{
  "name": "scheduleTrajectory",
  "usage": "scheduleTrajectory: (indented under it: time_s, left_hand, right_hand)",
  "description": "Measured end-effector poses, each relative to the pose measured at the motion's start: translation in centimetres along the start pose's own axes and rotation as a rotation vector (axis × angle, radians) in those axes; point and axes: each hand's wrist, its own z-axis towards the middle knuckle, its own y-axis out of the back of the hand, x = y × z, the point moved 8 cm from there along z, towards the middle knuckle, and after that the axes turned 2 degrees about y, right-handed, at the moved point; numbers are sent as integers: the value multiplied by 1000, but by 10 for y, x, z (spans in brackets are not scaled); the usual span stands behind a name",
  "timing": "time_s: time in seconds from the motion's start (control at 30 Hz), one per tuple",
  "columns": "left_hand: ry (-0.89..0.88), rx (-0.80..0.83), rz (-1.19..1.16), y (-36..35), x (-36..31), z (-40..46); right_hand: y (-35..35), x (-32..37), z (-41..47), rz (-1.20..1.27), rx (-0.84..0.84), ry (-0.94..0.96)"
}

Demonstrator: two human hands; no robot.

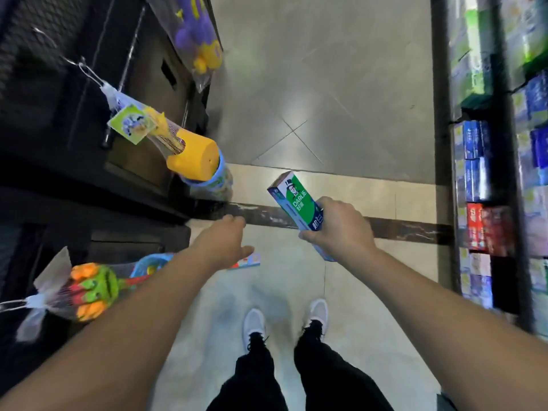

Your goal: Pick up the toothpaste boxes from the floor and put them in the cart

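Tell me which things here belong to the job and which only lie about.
Job: green toothpaste box in right hand; small box on floor beside left hand.
Lying about: hanging toys, shelf boxes. No cart shows.

Toothpaste box (296, 203): printed cardboard, smooth, slight sheen. Floor (326, 84): polished stone tile, glossy, reflects light. Yellow toy (194, 155): smooth matt plastic. Shoes (255, 321): pale matt fabric. Trousers (326, 375): dark matt cloth.
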Motion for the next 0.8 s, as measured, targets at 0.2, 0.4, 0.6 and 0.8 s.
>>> scheduleTrajectory:
  time_s: [0.2, 0.4, 0.6, 0.8]
  left_hand:
    - [-31, 27, 159, -153, 41, 109]
    - [-9, 50, 247, -298, 84, 213]
    - [-23, 97, 337, -396, 120, 293]
    - [21, 68, 472, -449, 148, 335]
  right_hand:
    - [-128, -37, 84, -52, -8, 43]
    - [-256, -76, 164, -110, -6, 74]
    - [-345, -104, 234, -166, -17, 101]
    - [-389, -120, 275, -217, -44, 114]
